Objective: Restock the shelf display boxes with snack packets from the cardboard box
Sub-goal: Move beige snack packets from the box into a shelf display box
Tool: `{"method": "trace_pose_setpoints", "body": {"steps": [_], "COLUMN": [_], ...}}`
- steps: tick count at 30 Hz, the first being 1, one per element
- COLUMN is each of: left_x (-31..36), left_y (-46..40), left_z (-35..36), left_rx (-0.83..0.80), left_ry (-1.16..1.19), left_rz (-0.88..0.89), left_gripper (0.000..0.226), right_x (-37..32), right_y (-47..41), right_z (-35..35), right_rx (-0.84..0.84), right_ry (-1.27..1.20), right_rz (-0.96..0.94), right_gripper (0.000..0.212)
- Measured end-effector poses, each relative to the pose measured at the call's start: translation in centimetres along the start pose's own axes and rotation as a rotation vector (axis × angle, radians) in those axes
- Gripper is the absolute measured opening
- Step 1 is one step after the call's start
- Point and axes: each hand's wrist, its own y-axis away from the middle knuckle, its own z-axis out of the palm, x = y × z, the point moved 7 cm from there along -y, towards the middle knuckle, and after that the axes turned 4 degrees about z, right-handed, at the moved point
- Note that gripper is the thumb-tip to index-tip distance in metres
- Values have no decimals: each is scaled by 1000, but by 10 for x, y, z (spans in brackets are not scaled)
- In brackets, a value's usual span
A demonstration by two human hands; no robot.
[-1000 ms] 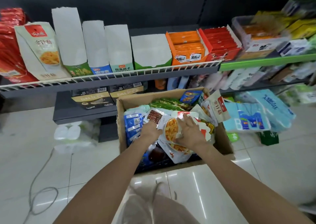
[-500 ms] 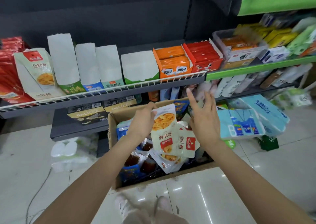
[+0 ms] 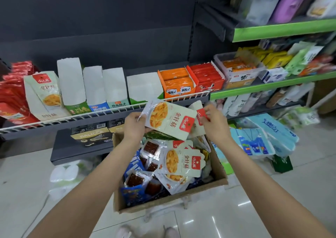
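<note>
My left hand [image 3: 135, 127] grips one end of a white snack packet [image 3: 170, 120], and my right hand [image 3: 215, 124] pinches a second packet [image 3: 197, 118] behind it, both raised above the open cardboard box [image 3: 171, 204] below the wire shelf [image 3: 101, 113].

Bright indoor light, floor [image 3: 200, 225] glare, blurred, warped right edge
</note>
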Motion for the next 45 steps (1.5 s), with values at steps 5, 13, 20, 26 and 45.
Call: {"method": "trace_pose_setpoints", "body": {"steps": [5,13,20,26,45], "left_x": [-10,-16,-4,39,91], "left_y": [1,2,-29,-73,-229], "left_z": [-23,-82,-152,-205,-363], "left_rx": [64,217,183,-57,38], "left_ry": [136,75,-247,-514,-263], "left_rz": [-95,-4,203,422,537], "left_gripper": [20,8,73,89,51], "right_x": [-16,-77,-157,-243,-356], "right_y": [7,24,8,-3,-82], "right_z": [40,108,161,219,372], "right_rx": [-187,-369,-361,-449,-423], "right_ry": [-594,-782,-486,-152,-399], "right_rz": [359,340,-17,-293,-150], "right_gripper": [8,29,18,22,15]}}
